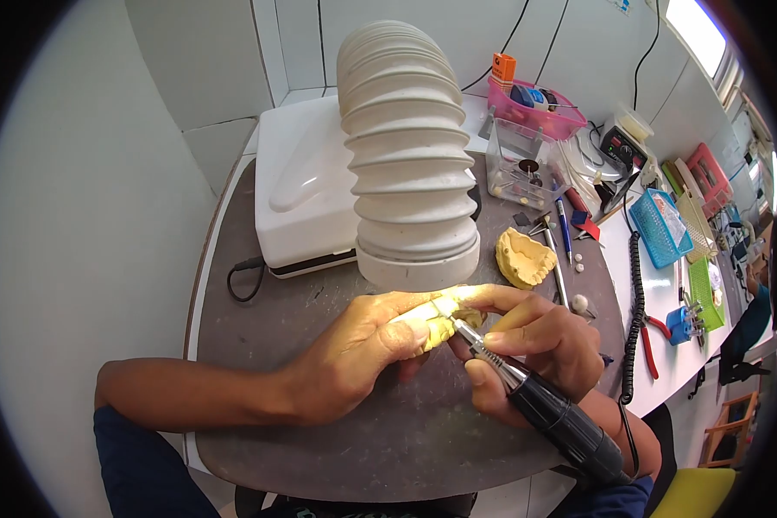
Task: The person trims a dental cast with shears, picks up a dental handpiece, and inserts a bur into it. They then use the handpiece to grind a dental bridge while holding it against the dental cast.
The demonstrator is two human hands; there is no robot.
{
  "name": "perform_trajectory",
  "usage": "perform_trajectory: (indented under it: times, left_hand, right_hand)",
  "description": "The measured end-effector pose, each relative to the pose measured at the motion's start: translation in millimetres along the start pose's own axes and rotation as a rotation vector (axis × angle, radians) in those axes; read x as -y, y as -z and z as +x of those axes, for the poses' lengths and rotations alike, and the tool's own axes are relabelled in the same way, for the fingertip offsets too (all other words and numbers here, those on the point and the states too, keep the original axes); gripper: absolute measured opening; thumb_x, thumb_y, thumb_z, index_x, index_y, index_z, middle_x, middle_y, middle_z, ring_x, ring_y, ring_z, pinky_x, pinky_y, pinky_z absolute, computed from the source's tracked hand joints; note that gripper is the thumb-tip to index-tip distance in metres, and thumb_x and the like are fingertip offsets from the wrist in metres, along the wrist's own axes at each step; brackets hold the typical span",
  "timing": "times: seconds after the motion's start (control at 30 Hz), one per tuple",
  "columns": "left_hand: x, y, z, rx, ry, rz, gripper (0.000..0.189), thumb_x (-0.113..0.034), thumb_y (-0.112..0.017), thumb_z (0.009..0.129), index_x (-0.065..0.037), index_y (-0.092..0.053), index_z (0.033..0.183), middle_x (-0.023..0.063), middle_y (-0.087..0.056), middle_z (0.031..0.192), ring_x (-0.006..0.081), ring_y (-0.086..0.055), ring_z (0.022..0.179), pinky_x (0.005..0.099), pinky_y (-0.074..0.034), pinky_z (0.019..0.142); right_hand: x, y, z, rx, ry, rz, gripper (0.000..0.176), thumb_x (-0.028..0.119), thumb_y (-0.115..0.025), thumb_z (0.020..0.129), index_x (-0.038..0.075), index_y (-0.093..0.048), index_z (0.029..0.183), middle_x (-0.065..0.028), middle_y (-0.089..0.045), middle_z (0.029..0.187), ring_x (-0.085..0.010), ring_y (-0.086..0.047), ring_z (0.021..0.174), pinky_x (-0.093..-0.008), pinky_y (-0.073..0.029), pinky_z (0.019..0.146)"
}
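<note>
My left hand (347, 356) is closed around a small yellow dental cast (439, 333), lit brightly near the middle of the head view. Fingers cover much of the cast. My right hand (551, 342) grips a black and silver rotary handpiece (565, 420) like a pen. The handpiece's tip touches or nearly touches the cast; contact is hard to make out. Directly beyond both hands hangs the mouth of a white ribbed suction hose (410, 181). Another yellow dental cast (524, 259) lies on the grey tabletop (319, 462), to the right of the hose.
A white machine housing (302, 190) stands behind the hose. To the right are a clear bin (518, 168) of small tools, a pink basket (570, 125), a blue basket (660, 229) and red pliers (650, 350). A black coiled cord (635, 311) hangs along the right side.
</note>
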State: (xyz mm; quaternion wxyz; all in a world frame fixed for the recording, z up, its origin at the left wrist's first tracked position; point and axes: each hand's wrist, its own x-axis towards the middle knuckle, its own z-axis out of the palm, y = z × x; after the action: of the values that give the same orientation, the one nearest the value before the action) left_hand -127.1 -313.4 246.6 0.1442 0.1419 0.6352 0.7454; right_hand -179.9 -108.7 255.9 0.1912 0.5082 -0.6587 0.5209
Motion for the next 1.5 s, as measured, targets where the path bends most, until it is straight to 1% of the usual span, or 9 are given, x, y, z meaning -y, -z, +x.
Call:
perform_trajectory:
  times: [0.17,0.27,0.33,0.57,0.63,0.87,0.93,1.37,1.5]
  left_hand:
    - [5.1,1.8,-0.1,-0.029,0.005,-0.032,0.044,-0.031,-0.043,0.093,0.006,-0.057,0.111,0.0022,-0.052,0.077,0.0097,-0.045,0.073,0.0261,-0.037,0.066]
    - [4.7,3.6,-0.3,0.038,0.063,-0.028,0.067,-0.043,-0.047,0.093,0.007,-0.045,0.138,0.0043,-0.057,0.101,0.0099,-0.047,0.077,0.0234,-0.041,0.071]
    - [1.7,-2.6,0.1,-0.011,-0.005,-0.043,0.046,-0.033,-0.042,0.094,0.007,-0.056,0.113,0.0029,-0.052,0.078,0.0110,-0.046,0.074,0.0267,-0.038,0.067]
    - [2.4,-1.8,-0.7,-0.024,0.002,-0.063,0.046,-0.034,-0.041,0.095,0.006,-0.056,0.111,0.0034,-0.052,0.078,0.0115,-0.046,0.074,0.0270,-0.038,0.068]
    - [1.5,-2.0,0.5,-0.021,0.000,-0.039,0.046,-0.035,-0.040,0.096,0.005,-0.057,0.108,0.0037,-0.052,0.077,0.0119,-0.046,0.073,0.0271,-0.038,0.067]
    - [3.6,2.0,0.2,-0.001,0.014,-0.056,0.044,-0.035,-0.038,0.096,0.004,-0.057,0.104,0.0039,-0.053,0.075,0.0111,-0.045,0.071,0.0269,-0.037,0.065]
    - [5.5,7.8,-0.8,0.075,0.062,-0.120,0.063,-0.038,-0.044,0.096,0.007,-0.042,0.139,0.0047,-0.057,0.098,0.0111,-0.049,0.077,0.0255,-0.040,0.070]
    - [4.4,8.9,0.1,0.080,0.092,-0.140,0.063,-0.037,-0.043,0.096,0.007,-0.039,0.141,0.0067,-0.057,0.102,0.0130,-0.051,0.080,0.0279,-0.043,0.074]
    - [-1.9,3.3,0.2,0.067,0.099,-0.205,0.060,-0.035,-0.043,0.097,0.006,-0.040,0.140,0.0072,-0.056,0.103,0.0138,-0.052,0.083,0.0293,-0.044,0.077]
  right_hand:
    - [1.0,-1.8,0.4,0.012,-0.001,-0.003,0.029,0.003,-0.083,0.070,0.001,-0.062,0.090,-0.0133,-0.065,0.076,-0.0325,-0.074,0.083,-0.0345,-0.060,0.069]
    - [-0.3,-2.2,-0.4,0.010,0.004,-0.018,0.029,0.004,-0.083,0.070,0.001,-0.063,0.090,-0.0134,-0.066,0.077,-0.0322,-0.074,0.083,-0.0343,-0.060,0.069]
    - [-4.1,-3.3,-3.0,-0.023,0.005,-0.018,0.029,0.004,-0.084,0.069,0.001,-0.063,0.090,-0.0134,-0.067,0.078,-0.0317,-0.074,0.083,-0.0339,-0.060,0.069]
    - [-1.3,-2.7,-0.2,-0.005,0.020,-0.045,0.029,0.005,-0.084,0.069,0.002,-0.063,0.089,-0.0136,-0.067,0.077,-0.0314,-0.074,0.082,-0.0334,-0.060,0.068]
    - [0.2,1.6,-0.6,0.099,0.004,-0.023,0.032,0.000,-0.078,0.074,-0.004,-0.056,0.097,-0.0166,-0.064,0.081,-0.0395,-0.071,0.088,-0.0436,-0.058,0.077]
    - [0.0,0.9,0.4,0.095,0.022,-0.052,0.031,0.001,-0.078,0.075,-0.004,-0.055,0.096,-0.0163,-0.064,0.080,-0.0391,-0.071,0.088,-0.0420,-0.059,0.077]
    - [4.8,-2.2,2.4,0.024,-0.023,-0.097,0.030,0.004,-0.084,0.068,0.002,-0.062,0.088,-0.0122,-0.067,0.076,-0.0305,-0.074,0.083,-0.0337,-0.060,0.068]
    - [-6.9,-3.2,-2.7,-0.045,0.009,-0.054,0.030,0.001,-0.082,0.067,-0.001,-0.061,0.088,-0.0132,-0.065,0.074,-0.0307,-0.074,0.077,-0.0369,-0.061,0.072]
    - [-2.9,2.2,0.8,0.079,0.045,-0.086,0.029,0.000,-0.075,0.074,-0.003,-0.053,0.093,-0.0168,-0.063,0.079,-0.0385,-0.072,0.090,-0.0381,-0.059,0.074]
